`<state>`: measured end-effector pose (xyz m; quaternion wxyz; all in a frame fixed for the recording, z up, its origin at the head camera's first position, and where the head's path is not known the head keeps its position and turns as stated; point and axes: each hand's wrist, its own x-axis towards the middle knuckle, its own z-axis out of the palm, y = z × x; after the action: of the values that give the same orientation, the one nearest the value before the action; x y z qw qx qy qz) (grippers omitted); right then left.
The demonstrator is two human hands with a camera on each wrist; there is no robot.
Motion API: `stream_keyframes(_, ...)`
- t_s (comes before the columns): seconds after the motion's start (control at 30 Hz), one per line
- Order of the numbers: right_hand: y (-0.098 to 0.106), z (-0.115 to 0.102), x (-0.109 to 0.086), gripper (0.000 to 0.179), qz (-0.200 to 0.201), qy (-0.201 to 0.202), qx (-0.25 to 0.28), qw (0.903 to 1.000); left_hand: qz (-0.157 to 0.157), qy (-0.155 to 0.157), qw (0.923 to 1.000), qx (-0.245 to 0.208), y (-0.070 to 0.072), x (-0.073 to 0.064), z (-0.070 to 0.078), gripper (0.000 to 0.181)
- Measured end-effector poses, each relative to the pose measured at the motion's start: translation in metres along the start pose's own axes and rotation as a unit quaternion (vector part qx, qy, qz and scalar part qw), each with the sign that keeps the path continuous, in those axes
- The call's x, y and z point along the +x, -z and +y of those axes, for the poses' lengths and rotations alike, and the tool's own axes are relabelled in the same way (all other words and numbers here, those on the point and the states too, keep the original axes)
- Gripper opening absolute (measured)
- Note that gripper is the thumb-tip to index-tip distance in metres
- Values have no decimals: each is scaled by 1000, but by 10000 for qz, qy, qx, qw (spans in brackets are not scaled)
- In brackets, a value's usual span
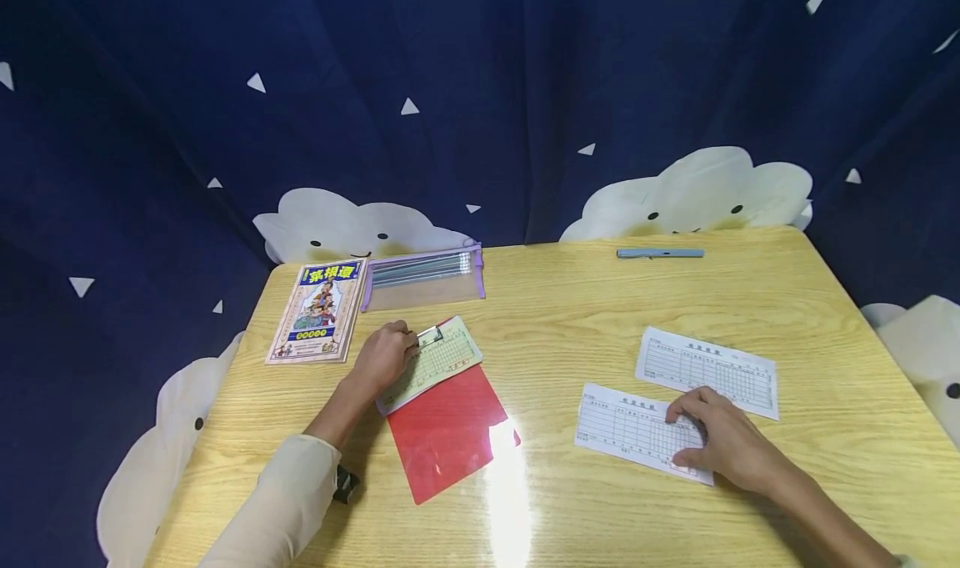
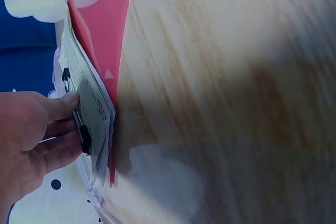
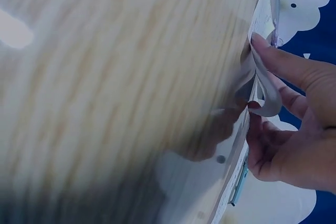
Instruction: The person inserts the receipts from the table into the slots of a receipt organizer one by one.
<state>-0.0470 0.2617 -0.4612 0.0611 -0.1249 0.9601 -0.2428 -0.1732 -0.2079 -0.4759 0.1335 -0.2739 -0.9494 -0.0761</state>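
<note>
My left hand (image 1: 386, 356) grips the clipped edge of a stack of pale green receipt forms (image 1: 442, 359). In the left wrist view its thumb lies over the clip (image 2: 85, 139), with the other fingers curled at the edge. Under the stack lies a red plastic sheet (image 1: 450, 434). At the right, my right hand (image 1: 723, 439) pinches the right end of a white receipt slip (image 1: 618, 426). The right wrist view shows the paper bent up into a fold (image 3: 270, 98) between thumb and fingers. A second white receipt slip (image 1: 697, 366) lies just behind it.
A booklet (image 1: 318, 309) with a colourful cover lies at the back left, beside a purple-edged zip pouch (image 1: 423, 289) with pencil-like sticks inside. A blue pen (image 1: 660, 253) rests near the back edge. A dark curtain (image 1: 480, 92) hangs behind the wooden table (image 1: 555, 326).
</note>
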Motion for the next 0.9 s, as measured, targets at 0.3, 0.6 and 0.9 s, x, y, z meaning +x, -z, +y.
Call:
stream_keyframes(0.3, 0, 3, -1, 40, 61, -147, 126, 9998, 90, 12, 9999, -88, -1, 0, 0, 10)
stream_keyframes(0.6, 1, 4, -1, 28, 498, -124, 348, 9981, 62, 30, 10000, -63, 0, 0, 1, 9)
stream_keyframes(0.9, 5, 2, 0, 33, 573, -140, 530, 9969, 75, 22, 10000, -46, -1, 0, 0, 8)
